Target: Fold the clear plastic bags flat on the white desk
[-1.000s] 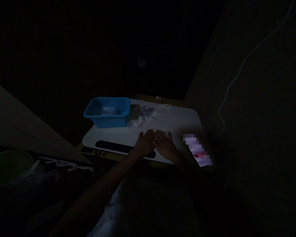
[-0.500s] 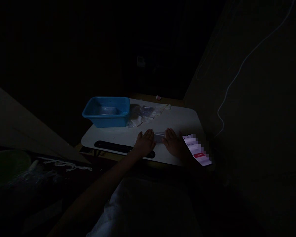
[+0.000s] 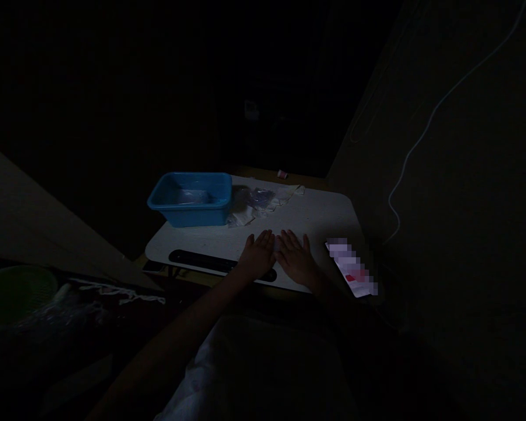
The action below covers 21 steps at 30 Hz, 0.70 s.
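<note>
My left hand (image 3: 256, 257) lies flat on the white table (image 3: 201, 237), fingers stretched out and pointing away from me. Close beside it, my right hand (image 3: 295, 257) is flat as well, fingers a little spread. Both palms press down over a clear plastic piece (image 3: 276, 243), of which only a sliver shows between them; its kind is hidden. Beyond the hands, crumpled clear plastic and pale cloth-like pieces (image 3: 244, 216) lie on the tabletop.
A blue basin (image 3: 197, 217) with something clear inside stands at the back left. A lit phone (image 3: 348, 275) lies at the right edge. A black slot (image 3: 201, 259) runs along the near edge. A white cable (image 3: 407, 155) hangs down the right wall. The room is very dark.
My right hand has slid left until it is next to my left hand, covering most of the clear plastic that showed between them. My left hand has stayed nearly in place.
</note>
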Motion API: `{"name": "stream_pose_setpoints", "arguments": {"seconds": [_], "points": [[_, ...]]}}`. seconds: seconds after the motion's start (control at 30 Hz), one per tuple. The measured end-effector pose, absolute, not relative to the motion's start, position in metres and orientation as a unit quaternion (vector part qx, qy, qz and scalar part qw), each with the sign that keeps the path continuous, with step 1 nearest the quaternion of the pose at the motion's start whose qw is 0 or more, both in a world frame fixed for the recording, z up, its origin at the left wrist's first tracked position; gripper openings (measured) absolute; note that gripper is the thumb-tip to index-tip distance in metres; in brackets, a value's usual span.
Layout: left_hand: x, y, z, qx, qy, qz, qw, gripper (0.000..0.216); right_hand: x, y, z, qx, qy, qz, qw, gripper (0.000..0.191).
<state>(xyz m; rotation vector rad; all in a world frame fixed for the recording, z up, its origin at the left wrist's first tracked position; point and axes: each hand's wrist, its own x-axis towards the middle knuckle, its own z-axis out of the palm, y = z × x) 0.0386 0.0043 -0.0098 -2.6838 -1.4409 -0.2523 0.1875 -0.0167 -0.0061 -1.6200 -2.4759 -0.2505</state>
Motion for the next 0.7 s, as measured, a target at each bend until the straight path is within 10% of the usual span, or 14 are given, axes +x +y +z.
{"name": "stream_pose_setpoints", "arguments": {"seconds": [0.7], "points": [[0.039, 0.004, -0.009, -0.875, -0.471, -0.101, 0.053, 0.047, 0.212, 0.020, 0.012, -0.588, -0.800, 0.007, 0.119, 0.048]]}}
